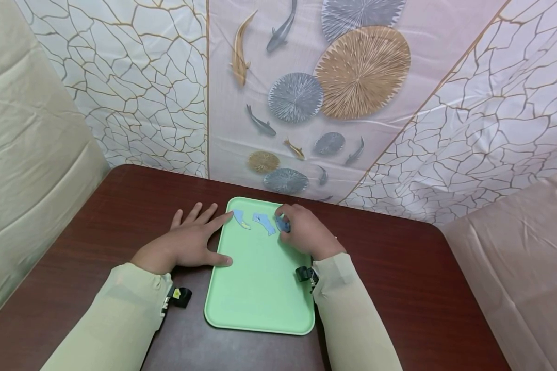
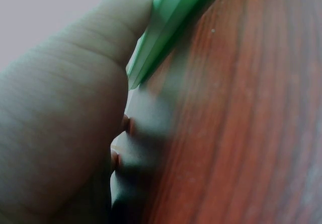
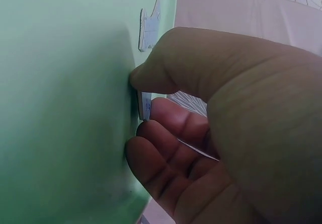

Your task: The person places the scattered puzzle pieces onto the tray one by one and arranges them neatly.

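Toward the far end of a light green tray (image 1: 260,288), my right hand (image 1: 308,232) holds a flat blue puzzle piece (image 1: 283,224) between thumb and fingers. In the right wrist view the thumb (image 3: 151,75) lies at one edge of that piece (image 3: 144,105) and the fingertips at the other, close to the tray surface. Beside it lie a wider blue piece (image 1: 263,222) and a curved blue piece with some yellow (image 1: 239,216). My left hand (image 1: 190,245) is spread flat at the tray's left edge, its index fingertip by the curved piece and its thumb on the rim.
The tray sits on a dark red-brown wooden table (image 1: 390,288). A patterned cloth with fish and round leaves (image 1: 297,98) hangs behind the table's far edge. Plain pale cloths hang at both sides. Both wrists carry small black cameras (image 1: 181,297).
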A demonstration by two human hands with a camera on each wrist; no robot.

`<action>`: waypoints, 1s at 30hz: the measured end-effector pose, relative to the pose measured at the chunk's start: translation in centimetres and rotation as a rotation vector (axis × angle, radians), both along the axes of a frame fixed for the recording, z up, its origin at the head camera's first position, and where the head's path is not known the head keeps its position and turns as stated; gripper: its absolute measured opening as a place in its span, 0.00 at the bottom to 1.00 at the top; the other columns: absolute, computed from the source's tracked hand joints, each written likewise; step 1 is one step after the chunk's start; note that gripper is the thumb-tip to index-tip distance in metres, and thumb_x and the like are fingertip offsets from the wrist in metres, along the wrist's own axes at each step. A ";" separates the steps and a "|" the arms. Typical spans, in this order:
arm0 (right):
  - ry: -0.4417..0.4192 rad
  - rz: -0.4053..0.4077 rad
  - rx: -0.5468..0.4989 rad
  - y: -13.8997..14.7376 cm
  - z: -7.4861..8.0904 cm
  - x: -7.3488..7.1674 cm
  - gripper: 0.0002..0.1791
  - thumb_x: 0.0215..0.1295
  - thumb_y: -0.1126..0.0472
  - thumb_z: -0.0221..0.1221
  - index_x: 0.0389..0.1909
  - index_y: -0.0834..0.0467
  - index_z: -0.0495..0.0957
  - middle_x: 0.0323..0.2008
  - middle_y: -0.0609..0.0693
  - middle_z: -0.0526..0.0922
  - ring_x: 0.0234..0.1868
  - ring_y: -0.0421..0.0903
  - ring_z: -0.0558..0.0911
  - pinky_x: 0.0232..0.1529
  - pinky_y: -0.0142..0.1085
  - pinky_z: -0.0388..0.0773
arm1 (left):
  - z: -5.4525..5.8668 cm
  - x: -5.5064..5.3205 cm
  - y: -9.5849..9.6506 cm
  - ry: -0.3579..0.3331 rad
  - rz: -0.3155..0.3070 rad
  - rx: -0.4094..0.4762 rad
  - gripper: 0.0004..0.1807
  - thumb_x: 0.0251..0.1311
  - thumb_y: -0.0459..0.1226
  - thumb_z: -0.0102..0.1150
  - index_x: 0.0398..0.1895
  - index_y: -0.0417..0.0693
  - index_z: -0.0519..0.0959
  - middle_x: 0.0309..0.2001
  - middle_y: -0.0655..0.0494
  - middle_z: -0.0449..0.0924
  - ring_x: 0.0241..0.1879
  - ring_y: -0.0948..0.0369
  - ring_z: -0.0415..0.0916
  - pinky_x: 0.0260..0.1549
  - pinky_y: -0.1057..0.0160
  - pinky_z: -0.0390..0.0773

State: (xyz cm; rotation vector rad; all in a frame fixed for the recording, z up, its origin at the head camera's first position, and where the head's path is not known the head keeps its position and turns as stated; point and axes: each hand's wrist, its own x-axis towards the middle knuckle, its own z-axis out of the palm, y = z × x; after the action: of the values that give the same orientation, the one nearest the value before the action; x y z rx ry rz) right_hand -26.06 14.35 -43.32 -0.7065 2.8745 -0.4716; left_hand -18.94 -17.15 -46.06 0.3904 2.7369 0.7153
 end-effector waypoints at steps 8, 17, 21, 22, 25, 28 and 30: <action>0.000 0.004 0.008 0.1 -0.1 -0.2 0.25 0.70 0.65 0.70 0.67 0.52 0.84 0.56 0.51 0.86 0.56 0.49 0.84 0.60 0.46 0.85 | 0.0 -0.1 0.0 0.003 -0.003 0.001 0.65 0.60 0.73 0.74 0.95 0.74 0.50 0.95 0.44 0.38 0.92 0.33 0.27 0.82 0.20 0.27; -0.013 0.008 -0.006 0.0 0.1 -0.2 0.26 0.68 0.65 0.69 0.67 0.55 0.84 0.57 0.53 0.87 0.58 0.50 0.85 0.61 0.47 0.85 | -0.2 -0.1 0.0 0.004 0.000 0.001 0.64 0.60 0.73 0.74 0.95 0.75 0.50 0.95 0.44 0.38 0.92 0.33 0.27 0.82 0.19 0.27; -0.015 0.001 -0.012 0.0 0.2 -0.1 0.26 0.67 0.64 0.69 0.67 0.55 0.84 0.58 0.53 0.87 0.58 0.50 0.86 0.61 0.47 0.85 | -0.1 -0.1 -0.1 0.003 -0.001 0.002 0.64 0.61 0.73 0.73 0.95 0.75 0.49 0.95 0.44 0.37 0.92 0.33 0.27 0.82 0.19 0.27; -0.019 -0.003 -0.012 0.0 0.2 -0.1 0.26 0.68 0.64 0.70 0.67 0.55 0.84 0.58 0.53 0.87 0.58 0.50 0.86 0.61 0.47 0.85 | -0.1 -0.1 -0.1 0.003 -0.002 0.002 0.64 0.61 0.73 0.73 0.95 0.75 0.49 0.95 0.44 0.37 0.92 0.33 0.27 0.82 0.19 0.27; -0.023 -0.011 -0.010 0.1 0.4 0.1 0.26 0.68 0.63 0.70 0.68 0.54 0.84 0.59 0.53 0.86 0.58 0.50 0.87 0.60 0.47 0.86 | -0.1 -0.1 -0.1 0.003 -0.003 0.004 0.64 0.61 0.73 0.74 0.95 0.74 0.49 0.95 0.44 0.37 0.92 0.33 0.27 0.82 0.19 0.27; -0.019 -0.012 -0.011 0.0 0.5 0.2 0.27 0.68 0.62 0.71 0.68 0.54 0.84 0.59 0.53 0.86 0.58 0.50 0.87 0.60 0.47 0.86 | -0.1 -0.1 -0.1 0.005 -0.003 0.002 0.64 0.60 0.73 0.74 0.95 0.74 0.50 0.95 0.44 0.37 0.92 0.33 0.27 0.82 0.19 0.27; -0.011 -0.010 -0.008 0.0 0.6 0.2 0.27 0.68 0.62 0.71 0.68 0.54 0.84 0.59 0.53 0.86 0.58 0.49 0.87 0.60 0.46 0.86 | -0.1 -0.1 0.0 0.006 -0.003 0.000 0.64 0.60 0.73 0.74 0.95 0.74 0.50 0.95 0.44 0.38 0.92 0.33 0.27 0.82 0.19 0.27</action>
State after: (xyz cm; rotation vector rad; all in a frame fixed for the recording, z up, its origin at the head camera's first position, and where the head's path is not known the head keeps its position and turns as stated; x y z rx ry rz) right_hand -25.82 14.40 -42.75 -0.6897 2.8690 -0.4862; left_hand -19.03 -17.20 -46.17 0.3970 2.7409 0.7151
